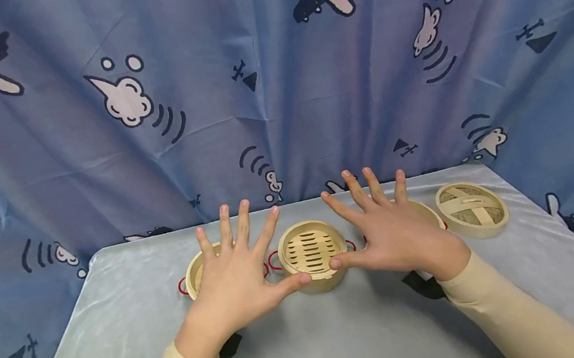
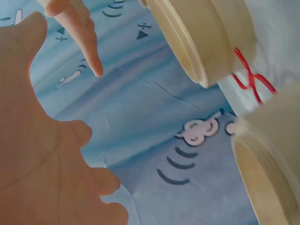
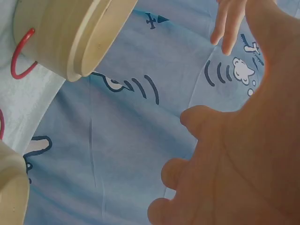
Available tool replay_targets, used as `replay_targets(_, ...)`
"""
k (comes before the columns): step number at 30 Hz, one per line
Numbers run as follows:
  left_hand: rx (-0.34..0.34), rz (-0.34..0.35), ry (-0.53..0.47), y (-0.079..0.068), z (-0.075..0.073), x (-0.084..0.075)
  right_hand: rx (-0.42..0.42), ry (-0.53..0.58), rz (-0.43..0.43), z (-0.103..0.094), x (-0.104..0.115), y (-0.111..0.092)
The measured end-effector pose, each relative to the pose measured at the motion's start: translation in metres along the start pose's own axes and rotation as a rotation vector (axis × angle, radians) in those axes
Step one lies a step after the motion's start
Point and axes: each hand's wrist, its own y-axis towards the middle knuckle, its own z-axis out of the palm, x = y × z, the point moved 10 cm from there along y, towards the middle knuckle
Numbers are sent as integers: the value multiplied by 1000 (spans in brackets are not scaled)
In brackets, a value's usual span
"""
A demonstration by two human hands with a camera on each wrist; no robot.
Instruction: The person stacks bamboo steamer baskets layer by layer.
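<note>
Head view gives us a small bamboo basket [image 1: 320, 285] at the middle, standing upright with its slatted floor showing and a red loop [image 1: 273, 260] at each side. To its left stands a second basket [image 1: 190, 285] and to its right a third basket [image 1: 431, 215], both with red loops as well. We see these two only in part: the left hand [image 1: 238, 284] stands in the way of one, and the right hand [image 1: 390, 229] covers most of the other, so we cannot tell what, if anything, lies inside it. Just beside the third basket, on its right, sits a round lid [image 1: 473, 208] with pale strips crossing its woven top and a small handle at the centre.

All of these rest on a pale, slightly shiny cloth [image 1: 341, 330]. Behind it we have a blue-purple curtain [image 1: 273, 83], hanging in folds and printed with planes, clouds and curved dark lines.

Both hands are raised, apart from each other and holding nothing, their backs toward us. Fingers are straight and spread wide; the thumbs point at each other and overlap the middle basket's near side in our view. From the wrist cameras we see bare palms, clear of the baskets. Pale yellow sleeves [image 1: 502, 301] cover both forearms.
</note>
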Motion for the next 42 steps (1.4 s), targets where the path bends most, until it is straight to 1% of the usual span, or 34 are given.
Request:
replay_targets(2,-2,-10,13,-3,0,8,2,4,4,2,1,2)
replay_targets(5,3,-36,20,-11,3,25,14,7,9,6,1,5)
replay_targets(9,21,-92,-3,-27,8,52,44,6,24,15,-1,7)
replay_targets(12,22,-127,-13,-40,10,71,47,6,23,20,-2,10)
replay_targets(18,10,-148,-35,-54,14,96,42,18,19,25,-6,10)
replay_targets(21,4,-162,-29,-60,16,108,42,31,18,26,-6,10)
replay_targets(26,-5,-185,-49,-70,19,125,38,50,-6,32,-3,14)
replay_targets(31,-23,-201,-128,-76,28,137,34,72,-31,41,1,18)
replay_targets(34,-40,-212,-173,-76,34,144,30,97,-41,44,3,19)
replay_targets(37,-52,-226,-215,-75,38,151,28,98,-38,47,4,20)
replay_targets(40,-43,-248,-262,-75,41,157,20,89,-41,49,4,21)
replay_targets(42,-26,-263,-297,-74,44,159,17,90,-50,50,6,23)
